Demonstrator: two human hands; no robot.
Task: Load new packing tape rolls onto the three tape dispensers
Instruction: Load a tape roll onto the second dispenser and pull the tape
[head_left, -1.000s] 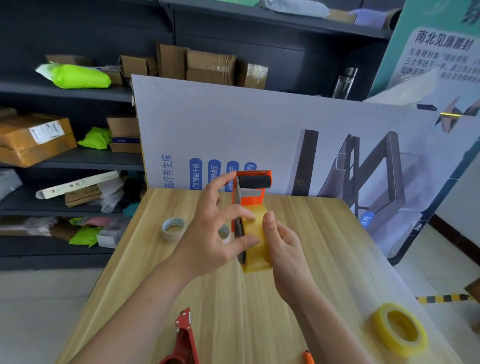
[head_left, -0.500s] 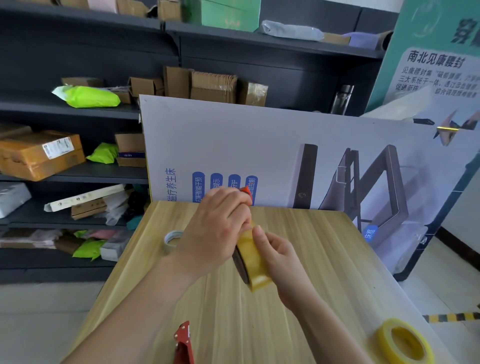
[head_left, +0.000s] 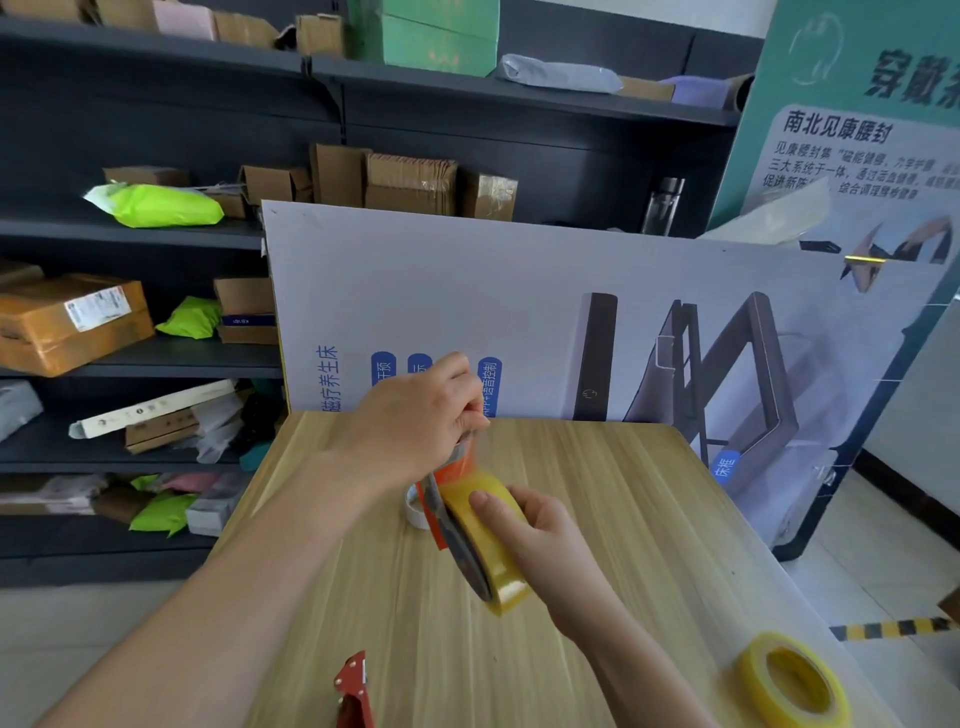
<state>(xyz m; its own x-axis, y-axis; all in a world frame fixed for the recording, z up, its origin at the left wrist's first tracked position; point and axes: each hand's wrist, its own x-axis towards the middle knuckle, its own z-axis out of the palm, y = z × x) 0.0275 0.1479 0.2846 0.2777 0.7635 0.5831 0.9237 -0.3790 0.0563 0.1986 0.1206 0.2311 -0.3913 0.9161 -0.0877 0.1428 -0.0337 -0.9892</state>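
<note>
Yellow tape roll (head_left: 485, 540) sits on the orange dispenser (head_left: 451, 480), held up over the middle of the desk (head_left: 613, 499). My right hand (head_left: 540, 538) is wrapped around the roll, thumb pressed on top. My left hand (head_left: 415, 421) pinches the loose tape end at the dispenser's front. I think I should pull that end straight and flat through the slot, so it does not stick to itself. A spare roll (head_left: 794, 682) waits near the desk's right front corner, and another dispenser (head_left: 356, 691) pokes in at the front edge.
</note>
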